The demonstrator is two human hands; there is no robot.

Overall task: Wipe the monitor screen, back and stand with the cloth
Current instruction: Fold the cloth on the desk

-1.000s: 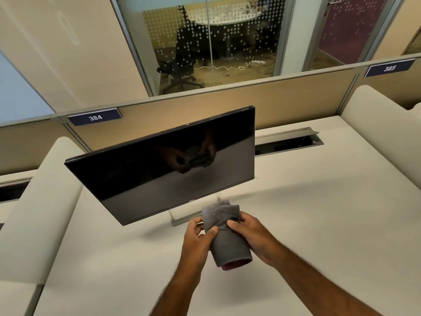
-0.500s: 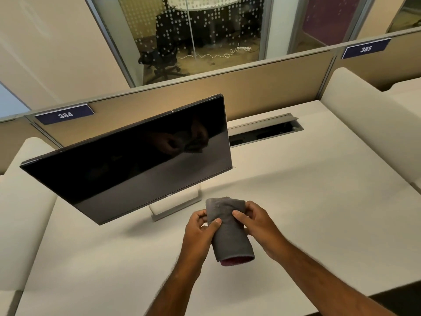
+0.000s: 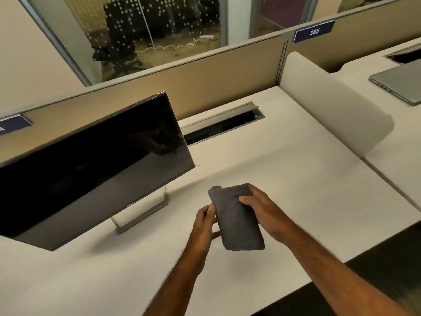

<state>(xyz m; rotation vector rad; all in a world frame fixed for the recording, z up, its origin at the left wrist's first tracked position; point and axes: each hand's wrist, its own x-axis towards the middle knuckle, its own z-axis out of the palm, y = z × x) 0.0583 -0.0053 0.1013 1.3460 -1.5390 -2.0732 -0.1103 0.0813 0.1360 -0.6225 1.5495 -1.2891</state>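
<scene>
Above the counter, right of the monitor, both hands hold the folded grey cloth — left hand pinching its left edge, right hand curled round its right side — clear of the screen.

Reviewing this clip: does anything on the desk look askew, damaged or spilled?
Nothing stands out. The monitor looks slanted, likely from the head camera's tilt, and stands on its stand. Both hands, left hand and right hand, hold the folded grey cloth. No spills or damage on the desk.
</scene>
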